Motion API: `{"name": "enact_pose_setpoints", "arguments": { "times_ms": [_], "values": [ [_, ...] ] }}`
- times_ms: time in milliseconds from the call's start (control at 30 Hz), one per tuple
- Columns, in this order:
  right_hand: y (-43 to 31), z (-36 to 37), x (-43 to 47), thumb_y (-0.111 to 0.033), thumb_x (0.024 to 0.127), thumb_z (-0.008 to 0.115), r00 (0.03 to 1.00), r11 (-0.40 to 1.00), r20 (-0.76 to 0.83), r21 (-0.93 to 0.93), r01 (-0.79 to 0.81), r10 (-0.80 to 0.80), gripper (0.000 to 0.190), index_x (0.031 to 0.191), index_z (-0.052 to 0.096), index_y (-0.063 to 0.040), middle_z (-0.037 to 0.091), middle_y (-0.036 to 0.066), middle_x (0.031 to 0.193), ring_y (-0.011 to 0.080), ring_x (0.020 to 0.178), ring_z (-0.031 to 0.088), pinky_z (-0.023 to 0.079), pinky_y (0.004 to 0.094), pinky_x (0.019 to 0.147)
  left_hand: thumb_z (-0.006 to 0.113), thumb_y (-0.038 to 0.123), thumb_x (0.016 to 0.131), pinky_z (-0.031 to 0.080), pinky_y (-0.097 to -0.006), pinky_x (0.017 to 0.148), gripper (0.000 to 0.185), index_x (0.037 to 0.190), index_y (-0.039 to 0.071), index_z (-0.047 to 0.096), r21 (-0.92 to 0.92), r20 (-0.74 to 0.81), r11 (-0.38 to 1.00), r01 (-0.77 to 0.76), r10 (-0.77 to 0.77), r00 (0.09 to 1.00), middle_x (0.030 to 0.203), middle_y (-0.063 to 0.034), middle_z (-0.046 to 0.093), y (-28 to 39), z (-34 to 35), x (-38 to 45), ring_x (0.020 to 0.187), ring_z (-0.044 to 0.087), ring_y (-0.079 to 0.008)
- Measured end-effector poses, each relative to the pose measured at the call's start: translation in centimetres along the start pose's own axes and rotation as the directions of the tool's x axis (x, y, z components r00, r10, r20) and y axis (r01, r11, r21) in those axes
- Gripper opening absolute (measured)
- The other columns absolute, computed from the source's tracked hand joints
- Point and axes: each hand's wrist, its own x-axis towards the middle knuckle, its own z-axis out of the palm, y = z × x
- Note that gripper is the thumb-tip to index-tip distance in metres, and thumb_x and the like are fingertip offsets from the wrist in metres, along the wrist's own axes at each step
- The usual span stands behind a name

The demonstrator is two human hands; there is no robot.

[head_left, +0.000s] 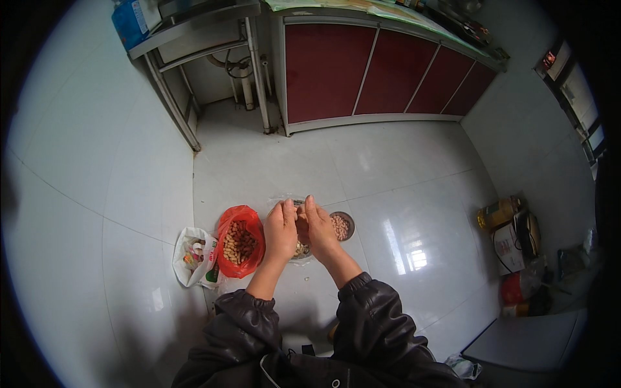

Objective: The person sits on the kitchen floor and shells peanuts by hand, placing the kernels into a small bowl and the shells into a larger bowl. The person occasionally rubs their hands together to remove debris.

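My left hand (281, 230) and my right hand (317, 225) are cupped close together, thumbs up, over a container of peanut shells (302, 250) on the floor. The fingers are mostly hidden, so I cannot tell whether anything lies between the palms. A clear plastic edge (281, 198) shows beyond my fingertips. Left of my left hand stands an open red plastic bag (241, 242) of unshelled peanuts. Just right of my right hand is a round metal bowl (352, 227) of shelled pink peanuts (339, 227), partly covered by that hand.
A white plastic bag (182, 264) with wrappers leans by the left wall. Metal sink legs (170, 102) and dark red cabinets (322, 72) stand ahead. An oil bottle (497, 213) and a box (508, 248) sit along the right wall. A small scrap (306, 279) lies on the tiles.
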Motion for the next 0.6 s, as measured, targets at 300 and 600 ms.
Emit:
{"name": "enact_pose_setpoints", "arguments": {
  "times_ms": [300, 600],
  "values": [
    [2.2, 1.3, 0.6, -0.031, 0.099, 0.053, 0.886, 0.848, -0.071, -0.333, 0.411, -0.457, 0.027, 0.094, 0.051, -0.004, 0.053, -0.001, 0.078, 0.0047, 0.067, 0.047, 0.041, 0.0211, 0.055, 0.044, 0.029, 0.100, 0.047, -0.0418, 0.066, 0.035, 0.089, -0.002, 0.057, 0.092, -0.032, 0.996, -0.016, 0.019, 0.999, 0.080, -0.0207, 0.062, 0.4, 0.3, -0.2, 0.072, 0.060, -0.0364],
    [1.7, 0.8, 0.3, -0.035, 0.099, 0.049, 0.960, 0.964, -0.152, -0.160, 0.213, -0.237, 0.031, 0.096, 0.053, -0.005, 0.056, 0.000, 0.081, 0.0063, 0.068, 0.051, 0.044, 0.0220, 0.056, 0.052, 0.026, 0.097, 0.047, -0.0358, 0.061, 0.029, 0.089, -0.001, 0.060, 0.083, 0.020, 0.992, -0.096, 0.095, 0.995, 0.073, -0.0156, 0.063, 1.2, 0.4, -0.7, 0.064, 0.059, -0.0261]
  ]
}}
